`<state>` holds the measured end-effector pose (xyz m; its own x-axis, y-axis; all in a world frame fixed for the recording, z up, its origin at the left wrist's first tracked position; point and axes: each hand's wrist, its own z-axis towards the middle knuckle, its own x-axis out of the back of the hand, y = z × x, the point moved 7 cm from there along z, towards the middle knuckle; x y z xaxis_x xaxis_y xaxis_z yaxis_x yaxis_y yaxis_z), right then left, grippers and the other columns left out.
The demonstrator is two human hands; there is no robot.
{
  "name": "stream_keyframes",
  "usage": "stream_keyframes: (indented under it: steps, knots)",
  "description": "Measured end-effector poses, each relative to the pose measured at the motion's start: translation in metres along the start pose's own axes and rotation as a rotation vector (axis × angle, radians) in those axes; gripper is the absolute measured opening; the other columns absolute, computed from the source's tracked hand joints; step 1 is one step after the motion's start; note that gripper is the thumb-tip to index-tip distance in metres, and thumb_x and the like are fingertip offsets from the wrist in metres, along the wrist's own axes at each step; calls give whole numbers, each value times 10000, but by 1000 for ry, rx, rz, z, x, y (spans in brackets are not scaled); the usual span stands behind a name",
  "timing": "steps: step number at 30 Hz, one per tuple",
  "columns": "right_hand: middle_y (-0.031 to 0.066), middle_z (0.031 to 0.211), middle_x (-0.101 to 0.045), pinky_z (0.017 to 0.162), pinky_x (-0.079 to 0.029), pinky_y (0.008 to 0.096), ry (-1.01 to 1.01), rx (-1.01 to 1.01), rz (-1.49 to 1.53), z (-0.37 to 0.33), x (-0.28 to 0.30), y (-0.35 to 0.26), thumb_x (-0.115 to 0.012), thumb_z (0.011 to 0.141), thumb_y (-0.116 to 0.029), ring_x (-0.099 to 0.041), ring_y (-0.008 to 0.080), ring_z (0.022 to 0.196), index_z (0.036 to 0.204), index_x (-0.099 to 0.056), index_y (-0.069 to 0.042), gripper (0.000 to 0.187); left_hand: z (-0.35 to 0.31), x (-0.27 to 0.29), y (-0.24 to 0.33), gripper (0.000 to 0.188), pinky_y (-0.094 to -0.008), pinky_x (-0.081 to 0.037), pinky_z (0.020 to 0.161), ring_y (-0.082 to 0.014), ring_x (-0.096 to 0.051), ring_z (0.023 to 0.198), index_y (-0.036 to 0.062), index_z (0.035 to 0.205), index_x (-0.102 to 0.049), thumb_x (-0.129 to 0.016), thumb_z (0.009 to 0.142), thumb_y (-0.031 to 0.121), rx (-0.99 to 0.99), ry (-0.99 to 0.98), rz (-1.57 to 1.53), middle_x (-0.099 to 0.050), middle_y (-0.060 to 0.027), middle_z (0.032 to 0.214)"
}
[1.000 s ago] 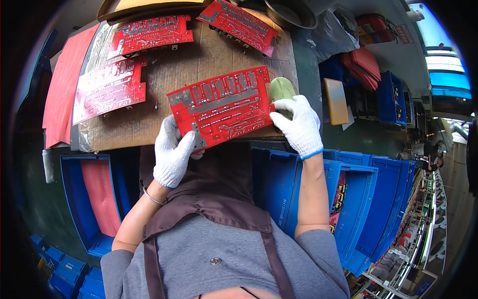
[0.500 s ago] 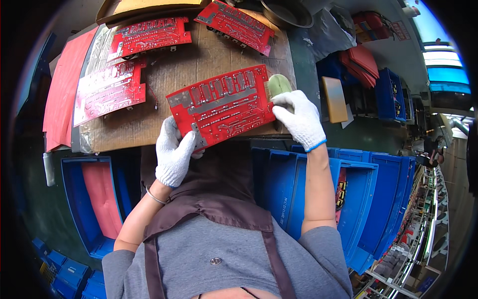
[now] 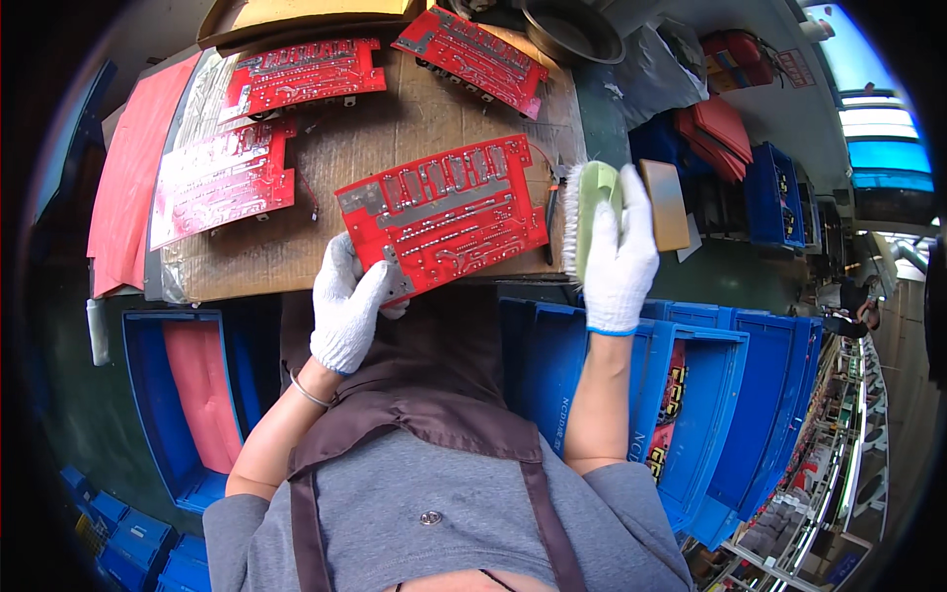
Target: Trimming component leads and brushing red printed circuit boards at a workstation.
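My left hand (image 3: 347,306), in a white knitted glove, grips a red circuit board (image 3: 444,219) by its near left corner, thumb on top. The board is tilted, its soldered side facing up. In my gloved right hand (image 3: 621,259) is a green scrubbing brush (image 3: 595,205), held to the right of the board and apart from it. Its white bristles point left toward the board. Three more red boards lie on the cardboard: one at the far left (image 3: 301,77), one at the near left (image 3: 227,183) and one at the far right (image 3: 473,59).
Cardboard (image 3: 395,123) covers the worktable. A dark round pan (image 3: 572,30) stands at its far right, behind a yellowish block (image 3: 664,204). Blue bins stand below on both sides, one at the left (image 3: 138,395) holding a pink sheet. A dark slim tool (image 3: 550,222) lies near the board.
My right hand has moved off the board's right edge and turned the brush bristles leftward, out to the right. The left hand still holds the board in nearly the same place.
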<state>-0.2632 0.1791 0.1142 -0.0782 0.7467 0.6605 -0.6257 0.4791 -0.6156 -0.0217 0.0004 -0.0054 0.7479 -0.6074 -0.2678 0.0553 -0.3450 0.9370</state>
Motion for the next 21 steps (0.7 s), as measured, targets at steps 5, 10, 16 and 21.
stream_keyframes:
  steps: [5,10,16,21]
  knots:
    - [221,1296,-728,979,-575,382,-323,290,-90,-71,-68,-65,-683,985,-83,-746,302,1136,1361,-677,11,387,9,-8,-3,388,-304,-623,649,-191,-737,794,3,1417,-441,-574,1065,97,9,-87,-69,-710,-142,1070]
    - [221,1238,-752,981,-586,383,-104,-94,175,-1,-33,-9,-662,1003,-80,-765,290,1079,1345,-684,18,356,14,-9,4,393,-314,-623,664,-190,-725,787,1,1420,-436,-577,1072,116,55,-110,-134,-676,-152,1134]
    - [219,1099,-765,842,-599,400,-367,275,16,-23,-75,-81,-735,927,-77,-753,382,964,1321,-721,-57,395,13,-10,3,405,-316,-621,654,-201,-720,798,3,1435,-423,-572,1077,121,27,-120,-125,-664,-140,1136]
    - [203,1281,-730,1017,-549,382,-144,205,-80,121,-53,-11,-667,995,-139,-716,350,1188,1352,-685,-51,368,-1,-1,-3,414,-313,-621,637,-203,-718,789,19,1441,-403,-562,1074,126,151,-77,-83,-672,-146,1063]
